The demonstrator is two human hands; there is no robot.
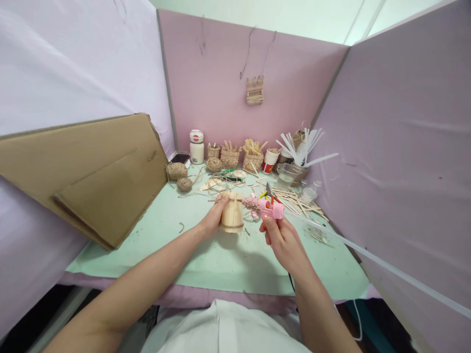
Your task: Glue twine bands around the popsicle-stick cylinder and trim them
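Observation:
My left hand (212,219) is closed round a small round basket of wooden sticks (232,213), holding it upright just above the green table (176,245). My right hand (278,236) grips a pink glue gun (268,208) by its handle. The gun's nozzle points left and touches the basket's upper right rim. A long clear glue stick (368,255) runs out of the gun's back toward the lower right.
A large folded cardboard sheet (91,171) leans at the left. Twine balls (177,171), small woven baskets (230,157), a white jar (196,146), cups, white strips (302,147), scissors (271,194) and loose wooden sticks (298,202) crowd the back and right. Pink walls enclose the table.

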